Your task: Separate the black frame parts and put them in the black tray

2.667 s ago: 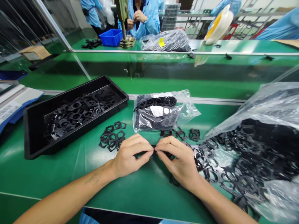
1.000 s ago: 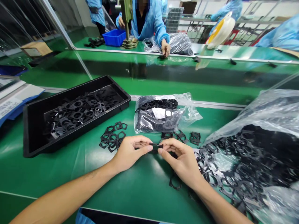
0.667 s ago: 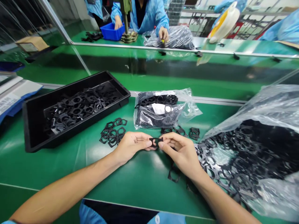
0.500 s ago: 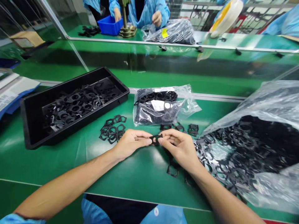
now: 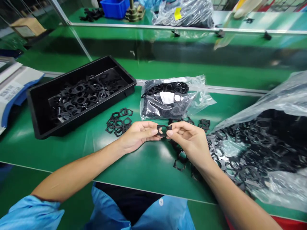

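Between my two hands is a small black plastic ring-shaped part (image 5: 164, 135), its round opening facing me. My left hand (image 5: 136, 136) pinches its left edge with thumb and fingers. The right edge is pinched by my right hand (image 5: 189, 140). Left of my hands lies a group of similar black parts (image 5: 118, 122) on the green table (image 5: 134, 172). More loose parts (image 5: 179, 164) lie under and beside my right hand, partly hidden by it. Just behind my hands is a clear plastic bag (image 5: 165, 108) packed with black parts and a white label.
A black tray (image 5: 96, 116) with many black parts stands at left, beside a white and blue device (image 5: 14, 86). A large open plastic bag (image 5: 283, 95) spills black parts at right. Across a clear partition are a blue bin (image 5: 114, 9) and another filled bag (image 5: 184, 14).
The view has tipped downward. The black part has turned so its round opening shows more fully; both hands keep their pinch on it.
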